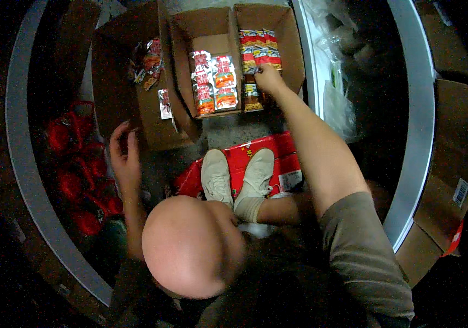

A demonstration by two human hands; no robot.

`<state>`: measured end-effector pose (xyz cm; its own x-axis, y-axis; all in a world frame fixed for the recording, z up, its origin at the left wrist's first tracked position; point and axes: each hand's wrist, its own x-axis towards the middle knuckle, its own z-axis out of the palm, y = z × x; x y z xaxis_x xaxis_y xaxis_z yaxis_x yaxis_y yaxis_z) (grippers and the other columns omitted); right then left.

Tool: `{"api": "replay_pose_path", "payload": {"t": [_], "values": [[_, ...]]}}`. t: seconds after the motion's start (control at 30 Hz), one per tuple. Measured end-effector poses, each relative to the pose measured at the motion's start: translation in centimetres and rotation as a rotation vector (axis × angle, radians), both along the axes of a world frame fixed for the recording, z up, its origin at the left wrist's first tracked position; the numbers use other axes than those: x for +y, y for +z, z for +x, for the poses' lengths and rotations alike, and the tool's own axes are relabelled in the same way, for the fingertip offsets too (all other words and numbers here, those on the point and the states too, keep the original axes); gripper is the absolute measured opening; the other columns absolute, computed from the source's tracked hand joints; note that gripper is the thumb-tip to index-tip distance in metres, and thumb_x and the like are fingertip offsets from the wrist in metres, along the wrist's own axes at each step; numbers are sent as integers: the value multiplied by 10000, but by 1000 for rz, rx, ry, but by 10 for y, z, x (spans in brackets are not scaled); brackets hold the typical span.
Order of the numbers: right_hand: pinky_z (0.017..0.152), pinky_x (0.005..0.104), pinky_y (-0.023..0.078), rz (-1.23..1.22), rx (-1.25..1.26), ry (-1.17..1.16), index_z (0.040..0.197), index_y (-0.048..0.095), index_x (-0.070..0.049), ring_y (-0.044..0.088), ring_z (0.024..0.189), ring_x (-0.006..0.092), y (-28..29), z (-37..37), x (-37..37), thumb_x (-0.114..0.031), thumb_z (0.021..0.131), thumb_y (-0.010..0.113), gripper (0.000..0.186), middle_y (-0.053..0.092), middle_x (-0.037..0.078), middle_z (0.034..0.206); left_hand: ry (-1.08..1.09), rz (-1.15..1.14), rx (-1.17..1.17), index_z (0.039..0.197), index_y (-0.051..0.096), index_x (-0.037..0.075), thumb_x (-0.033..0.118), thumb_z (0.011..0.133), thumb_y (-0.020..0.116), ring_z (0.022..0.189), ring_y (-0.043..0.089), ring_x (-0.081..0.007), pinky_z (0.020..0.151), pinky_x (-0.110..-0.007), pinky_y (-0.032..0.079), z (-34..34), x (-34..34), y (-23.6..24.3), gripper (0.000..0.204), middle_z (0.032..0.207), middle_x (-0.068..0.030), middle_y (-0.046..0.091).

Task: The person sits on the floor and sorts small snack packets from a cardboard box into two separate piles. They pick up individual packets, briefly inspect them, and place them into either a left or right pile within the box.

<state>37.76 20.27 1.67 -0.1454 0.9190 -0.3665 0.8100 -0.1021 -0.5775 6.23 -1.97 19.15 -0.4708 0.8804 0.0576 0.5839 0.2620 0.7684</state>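
Grey floor (224, 129), right arm (318, 135) outstretched to snack packets (260, 54).

Upper centre: white-and-orange packets (224, 74) bear bold red characters; beside them, red-and-yellow packets (258, 39) carry small, blurred print. Centre: a red carton (286, 163) shows yellow characters and a white label (290, 180). Far right: a barcode label (460, 192) on a brown carton (442, 164).

Right carton (261, 17) open-topped, cardboard walls (294, 52) around

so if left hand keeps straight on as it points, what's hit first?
Probably the leftmost open carton, just past the fingertips of the left hand; depth is unclear, so it might pass above the edge.
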Motion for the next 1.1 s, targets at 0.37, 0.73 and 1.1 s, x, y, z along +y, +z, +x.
{"api": "replay_pose_path", "payload": {"t": [0.37, 0.73, 1.1], "values": [[809, 476, 506, 143, -107, 133, 965, 642, -18, 638, 909, 396, 3, -14, 2, -145, 782, 615, 225, 653, 245, 978, 15, -98, -99, 1182, 545, 17, 95, 947, 536, 1043, 570, -169, 920, -287, 441, 16, 7, 1, 248, 1138, -89, 598], [781, 511, 506, 114, -115, 12, 1016, 543, 24, 639, 869, 428, 6, -18, 1, -157, 852, 494, 249, 645, 279, 909, 9, -138, -181, 1201, 539, 33, 123, 952, 540, 1023, 584, -163, 898, -279, 449, 24, 8, 3, 265, 1104, -89, 613], [848, 489, 464, 266, -96, 246, 955, 609, 2, 567, 931, 425, 1, -9, -1, -79, 797, 510, 203, 594, 255, 969, -2, -116, -238, 1220, 530, 31, 133, 956, 536, 1038, 577, -165, 906, -277, 447, 16, 8, 0, 283, 1159, -97, 592]]}}
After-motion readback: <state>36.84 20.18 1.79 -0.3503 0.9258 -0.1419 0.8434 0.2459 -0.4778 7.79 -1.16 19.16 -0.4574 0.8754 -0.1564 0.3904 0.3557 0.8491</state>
